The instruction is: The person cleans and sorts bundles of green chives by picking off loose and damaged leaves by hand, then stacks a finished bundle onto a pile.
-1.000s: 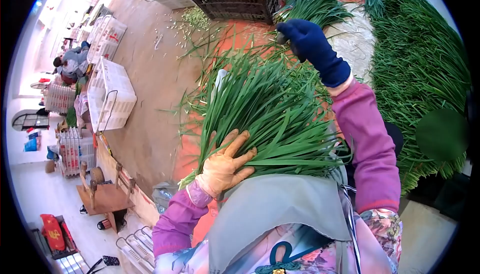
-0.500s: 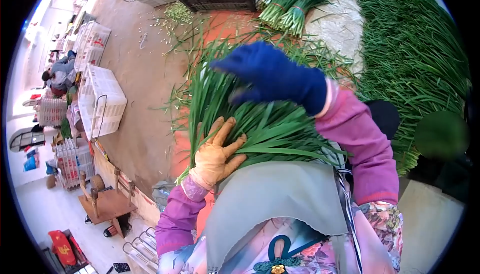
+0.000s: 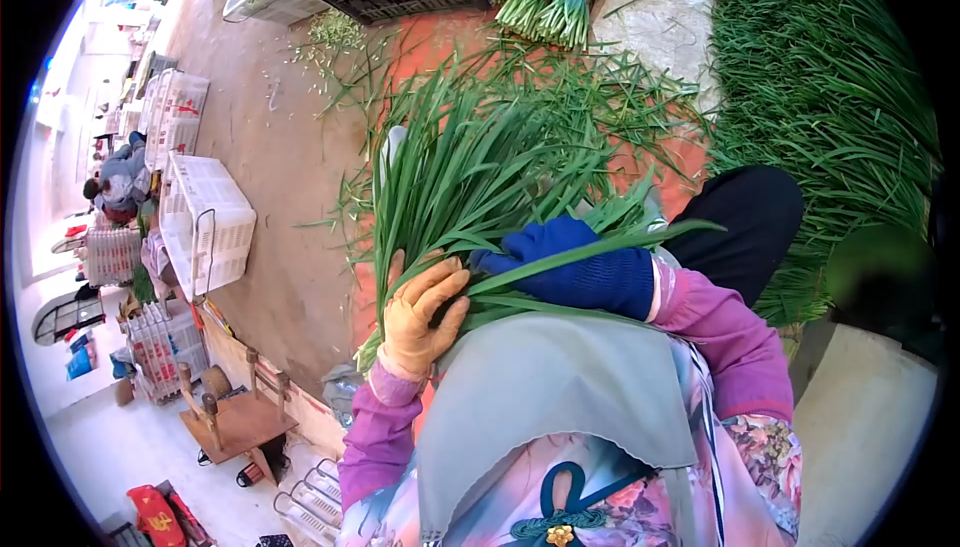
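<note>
My left hand [image 3: 420,315], in a tan glove, is clamped on the bunch [image 3: 470,177] near its pale ends; my right hand [image 3: 575,265], in blue, lies among its leaves, its grip closed or not, I cannot tell. The one bunch lies just beyond my apron [image 3: 560,377], its long axis running from pale ends near left to tips fanning far and right. Its leaves are long, flat, green. Two banded bundles [image 3: 548,7] lie far off, one heap [image 3: 820,117] at right.

Purple sleeves [image 3: 735,352] end in a thin left glove [image 3: 420,315] and blue knit right glove [image 3: 590,269], beside a grey apron [image 3: 560,372], floral top [image 3: 768,467] with gold flower button [image 3: 560,535] near six o'clock, and dark trousers [image 3: 748,219] towards three.
</note>
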{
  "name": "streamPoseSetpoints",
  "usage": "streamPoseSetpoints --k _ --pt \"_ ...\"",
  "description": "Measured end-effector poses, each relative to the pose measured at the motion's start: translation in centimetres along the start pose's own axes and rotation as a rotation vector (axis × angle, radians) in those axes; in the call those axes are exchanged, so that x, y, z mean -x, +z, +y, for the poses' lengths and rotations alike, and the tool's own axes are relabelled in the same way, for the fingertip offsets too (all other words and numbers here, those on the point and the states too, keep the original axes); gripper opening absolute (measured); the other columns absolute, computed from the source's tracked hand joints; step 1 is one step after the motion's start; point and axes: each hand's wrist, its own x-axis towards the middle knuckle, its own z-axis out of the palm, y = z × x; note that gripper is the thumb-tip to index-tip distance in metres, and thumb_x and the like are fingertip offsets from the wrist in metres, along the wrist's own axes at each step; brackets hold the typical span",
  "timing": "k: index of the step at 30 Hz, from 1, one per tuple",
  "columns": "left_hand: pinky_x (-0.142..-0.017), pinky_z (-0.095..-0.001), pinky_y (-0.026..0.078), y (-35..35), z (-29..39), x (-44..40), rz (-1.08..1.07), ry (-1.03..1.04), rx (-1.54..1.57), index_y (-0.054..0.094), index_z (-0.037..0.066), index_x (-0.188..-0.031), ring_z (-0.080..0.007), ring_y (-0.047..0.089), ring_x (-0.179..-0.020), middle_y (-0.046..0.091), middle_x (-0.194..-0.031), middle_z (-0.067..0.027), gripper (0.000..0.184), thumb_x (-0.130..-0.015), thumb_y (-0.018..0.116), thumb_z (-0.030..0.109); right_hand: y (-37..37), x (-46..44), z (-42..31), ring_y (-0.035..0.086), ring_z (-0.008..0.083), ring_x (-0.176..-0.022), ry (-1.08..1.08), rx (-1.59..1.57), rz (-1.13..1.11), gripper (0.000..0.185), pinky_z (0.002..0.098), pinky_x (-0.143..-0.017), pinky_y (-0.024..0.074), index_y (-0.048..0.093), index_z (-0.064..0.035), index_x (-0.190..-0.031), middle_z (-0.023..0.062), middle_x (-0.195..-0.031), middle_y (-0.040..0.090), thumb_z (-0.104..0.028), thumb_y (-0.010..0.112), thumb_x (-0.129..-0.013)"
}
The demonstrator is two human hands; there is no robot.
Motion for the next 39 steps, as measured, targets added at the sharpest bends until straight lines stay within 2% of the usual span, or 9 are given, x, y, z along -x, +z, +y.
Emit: streamPoseSetpoints --k 5,7,12,17,21,28,31,34,39 --pt "-0.085 -0.0390 0.045 -2.7 0.4 4.1 0.140 0.175 0.042 0.056 0.002 -0.112 -0.0311 0.057 -0.103 0.058 -0.110 -0.0196 0.052 -0.063 0.069 0.000 -0.1 0.6 1.8 0.059 0.0253 -0.065 0.063 -0.015 -0.166 0.039 0.0380 -0.050 0.0457 0.053 -0.0167 -0.120 0.0078 -0.076 0.056 -0.020 0.050 -0.081" --pt "-0.087 -0.0384 0.044 -3.0 1.6 5.5 0.210 -0.182 -0.251 0.050 0.003 -0.121 -0.0308 0.054 -0.107 0.055 -0.115 -0.0192 0.059 -0.066 0.071 0.003 1.0 1.0 2.5 0.057 0.0254 -0.062 0.059 -0.036 0.001 0.033 0.0390 -0.047 0.0431 0.057 -0.0190 -0.113 0.0090 -0.071 0.054 -0.023 0.050 -0.081" --pt "-0.098 -0.0389 0.038 0.7 -4.4 9.8 0.025 -0.291 -0.264 0.013 0.002 -0.141 -0.0332 0.048 -0.115 0.043 -0.131 -0.0193 0.111 -0.053 0.080 0.007 0.4 0.5 4.4 0.057 0.0276 -0.065 0.115 0.070 0.314 0.029 0.0413 -0.056 0.0450 0.061 -0.0171 -0.102 0.0083 -0.080 0.058 -0.024 0.059 -0.074" --pt "-0.095 -0.0358 0.042 -0.3 -6.2 7.3 0.171 -0.437 0.414 0.018 0.004 -0.140 -0.0239 0.050 -0.112 0.048 -0.126 -0.0136 0.104 -0.055 0.077 -0.002 -4.3 3.7 8.7 0.057 0.0248 -0.102 0.471 -0.082 0.651 0.042 0.0341 -0.087 0.0442 0.054 -0.0035 -0.115 0.0141 -0.114 0.059 -0.022 0.068 -0.079" --pt "-0.093 -0.0343 0.043 -6.0 -5.3 4.4 -0.015 -0.832 0.933 0.048 -0.001 -0.122 -0.0219 0.055 -0.104 0.059 -0.110 -0.0106 0.076 -0.049 0.069 -0.004 -2.8 9.1 11.9 0.056 0.0149 -0.100 0.836 -0.607 0.804 0.041 0.0285 -0.085 0.0440 0.050 -0.0028 -0.123 0.0071 -0.112 0.058 -0.019 0.060 -0.087" --pt "-0.092 -0.0319 0.041 -5.5 -11.0 5.3 -0.225 -0.993 1.360 0.031 0.002 -0.137 -0.0210 0.054 -0.105 0.046 -0.131 -0.0095 0.081 -0.067 0.067 0.019 -0.4 10.8 12.0 0.054 0.0088 -0.083 1.051 -0.897 0.685 0.036 0.0227 -0.074 0.0441 0.052 -0.0028 -0.121 0.0022 -0.097 0.060 -0.018 0.057 -0.089" --pt "-0.098 -0.0321 0.037 -4.4 -9.2 3.3 -0.114 -0.779 1.110 0.000 0.010 -0.145 -0.0202 0.041 -0.121 0.023 -0.146 -0.0085 0.109 -0.062 0.071 0.011 0.3 10.8 12.2 0.053 0.0082 -0.083 1.013 -0.874 0.617 0.036 0.0231 -0.074 0.0443 0.053 -0.0028 -0.120 0.0025 -0.097 0.060 -0.018 0.058 -0.088" --pt "-0.103 -0.0329 0.031 -2.2 -7.4 2.7 -0.107 -0.571 0.670 0.000 0.011 -0.145 -0.0211 0.034 -0.125 0.028 -0.142 -0.0083 0.120 -0.053 0.075 -0.009 1.4 10.6 12.0 0.054 0.0082 -0.085 1.025 -0.892 0.551 0.037 0.0234 -0.076 0.0444 0.052 -0.0027 -0.121 0.0034 -0.099 0.060 -0.018 0.058 -0.088" --pt "-0.098 -0.0333 0.038 -1.7 -8.2 2.1 -0.024 -0.683 0.841 0.023 0.005 -0.141 -0.0197 0.047 -0.114 0.048 -0.127 -0.0091 0.092 -0.064 0.072 -0.006 2.2 10.0 11.9 0.057 0.0116 -0.093 1.036 -0.892 0.394 0.037 0.0245 -0.082 0.0441 0.053 -0.0027 -0.120 0.0071 -0.107 0.061 -0.020 0.058 -0.087"
